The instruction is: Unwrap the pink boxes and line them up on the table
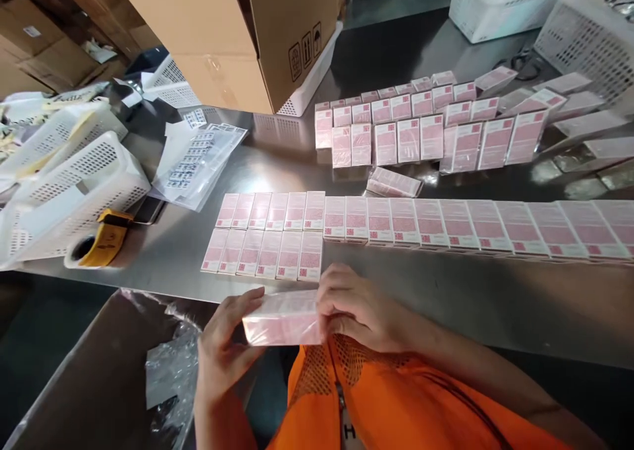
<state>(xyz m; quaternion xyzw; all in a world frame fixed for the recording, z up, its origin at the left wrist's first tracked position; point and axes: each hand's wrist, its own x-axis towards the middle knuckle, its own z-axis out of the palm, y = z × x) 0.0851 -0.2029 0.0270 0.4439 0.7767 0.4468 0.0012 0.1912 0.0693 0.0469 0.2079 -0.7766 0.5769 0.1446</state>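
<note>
Both hands, left hand (222, 344) and right hand (354, 308), grip opposite ends of one pink box (282, 321), fingers curled.

Pink-and-white boxes (284, 321), orange mesh vest (396, 397), yellow tape dispenser (105, 240), white perforated baskets (74, 179)

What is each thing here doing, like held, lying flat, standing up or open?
pink pack, held between left hand and right hand
near pink boxes, lying flat in rows
far pink boxes, mostly standing upright in rows
tape dispenser, lying on the table, untouched
lined carton, open
white basket, tilted
</note>
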